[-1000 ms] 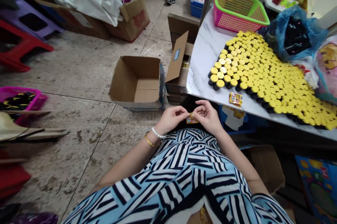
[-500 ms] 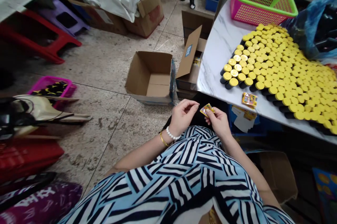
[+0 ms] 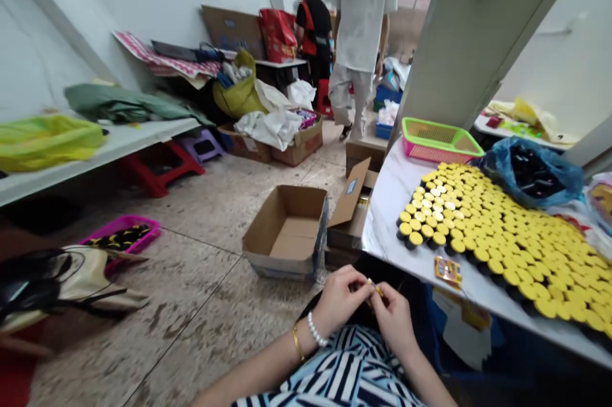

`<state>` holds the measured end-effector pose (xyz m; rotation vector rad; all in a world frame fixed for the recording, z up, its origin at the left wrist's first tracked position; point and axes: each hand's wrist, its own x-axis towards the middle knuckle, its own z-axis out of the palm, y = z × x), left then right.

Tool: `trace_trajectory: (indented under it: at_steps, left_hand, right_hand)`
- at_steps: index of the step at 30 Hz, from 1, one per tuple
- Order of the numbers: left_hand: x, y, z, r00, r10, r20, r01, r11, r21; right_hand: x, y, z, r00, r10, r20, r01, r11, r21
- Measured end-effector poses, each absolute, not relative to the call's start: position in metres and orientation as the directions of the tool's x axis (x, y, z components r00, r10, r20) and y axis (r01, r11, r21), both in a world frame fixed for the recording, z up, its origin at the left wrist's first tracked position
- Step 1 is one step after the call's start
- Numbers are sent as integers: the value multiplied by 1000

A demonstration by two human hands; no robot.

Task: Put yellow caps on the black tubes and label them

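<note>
A small yellow printed card [image 3: 378, 291] is pinched between my two hands above my lap, mostly covered by the fingers. My left hand [image 3: 340, 302], with a pearl bracelet and a gold bangle at the wrist, has thumb and index finger closed at the card's left side. On the other side, my right hand [image 3: 396, 319] grips it between thumb and fingers. To the right, a stack of similar yellow cards [image 3: 448, 272] lies near the edge of the white marbled table [image 3: 389, 203]. Behind it stand many black tubes with yellow caps [image 3: 497, 228], packed closely together.
An open cardboard box [image 3: 287, 235] sits on the floor ahead, beside another box with raised flaps [image 3: 351, 193]. The green-and-pink basket [image 3: 442, 142] and a blue bag of black items [image 3: 535, 171] are on the table. A person in white [image 3: 363, 30] is in the aisle.
My left hand was apart from the card half a second ago; now both hands meet on it. The view has tilted up, bringing people and the far room into sight.
</note>
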<state>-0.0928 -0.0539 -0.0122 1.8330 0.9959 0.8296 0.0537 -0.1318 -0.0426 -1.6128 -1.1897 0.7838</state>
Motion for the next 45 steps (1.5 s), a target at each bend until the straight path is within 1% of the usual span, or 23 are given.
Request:
trace_trajectory:
  at_steps: [2, 4, 6, 8, 12, 15, 16, 18, 20, 21, 23, 25, 27, 29, 31, 32, 33, 35, 37, 39, 41, 42, 45]
  left_hand:
    - [-96, -55, -13, 465, 875, 139, 311, -308, 899]
    - [-99, -57, -17, 450, 885, 119, 295, -273, 916]
    - [-102, -57, -21, 422, 905, 46, 252, -167, 953]
    - [-104, -58, -24, 420, 906, -59, 188, -23, 982]
    - [-106, -56, -17, 558, 803, -210, 61, 213, 975]
    - [-106, -52, -10, 579, 760, -296, 73, 313, 947]
    - [-106, -50, -9, 569, 758, -320, 97, 325, 941]
    - [-106, -50, -7, 558, 758, -337, 139, 315, 939]
    - [-108, -50, -7, 571, 757, -318, 142, 290, 946]
    - [-110, -49, -8, 573, 758, -312, 133, 290, 948]
    - [-116, -45, -13, 566, 752, -337, 114, 333, 936]
    - [-121, -37, -17, 568, 725, -389, 99, 409, 907]
    - [-120, -30, -17, 590, 690, -419, 58, 482, 874]
    - [-112, -25, -10, 614, 673, -413, -16, 533, 846]
    - [-99, -20, -1, 626, 679, -383, -96, 554, 827]
    - [-93, -17, 3, 622, 694, -361, -137, 551, 823]
    - [-87, -13, 5, 625, 698, -349, -163, 554, 816]
    - [-79, -5, 6, 597, 718, -358, -207, 569, 796]
    - [-72, 1, 4, 578, 719, -386, -236, 600, 764]
    - [-67, 2, 3, 591, 698, -405, -262, 641, 722]
    - [-61, -1, 3, 629, 664, -404, -282, 679, 677]
    - [-58, -3, 4, 651, 647, -396, -291, 695, 657]
    - [-53, -8, 8, 699, 611, -372, -306, 725, 617]
  right_hand:
    - [51, -133, -43, 310, 948, 76, 369, -47, -928]
    - [49, -136, -43, 304, 949, 78, 343, -33, -939]
    - [49, -138, -42, 311, 948, 68, 302, -30, -953]
    - [50, -141, -40, 329, 942, 69, 305, -37, -952]
    - [54, -145, -25, 328, 940, 100, 375, -33, -926]
    - [71, -137, -5, 286, 940, 188, 475, 31, -880]
    - [79, -133, 3, 306, 917, 256, 535, 57, -843]
    - [96, -124, 17, 392, 808, 439, 692, 56, -720]
    - [109, -113, 27, 437, 672, 598, 831, -46, -555]
    - [113, -106, 29, 431, 637, 639, 874, -117, -472]
    - [115, -90, 28, 402, 666, 628, 913, -240, -330]
    - [115, -72, 23, 401, 737, 544, 916, -320, -242]
    - [115, -60, 18, 418, 770, 482, 908, -367, -200]
    - [118, -60, 18, 438, 764, 473, 898, -399, -187]
    - [122, -68, 21, 451, 742, 496, 891, -400, -214]
    - [124, -74, 23, 450, 731, 513, 893, -374, -251]
    - [126, -80, 25, 445, 717, 537, 894, -324, -308]
    - [128, -92, 30, 456, 680, 574, 855, -156, -495]
    - [126, -103, 34, 528, 678, 511, 674, 32, -738]
    - [122, -113, 37, 552, 749, 366, 388, 158, -908]
    - [118, -119, 37, 520, 815, 256, 159, 202, -966]
    - [116, -120, 36, 506, 834, 221, 91, 203, -975]
    - [111, -120, 31, 496, 854, 156, -1, 180, -984]
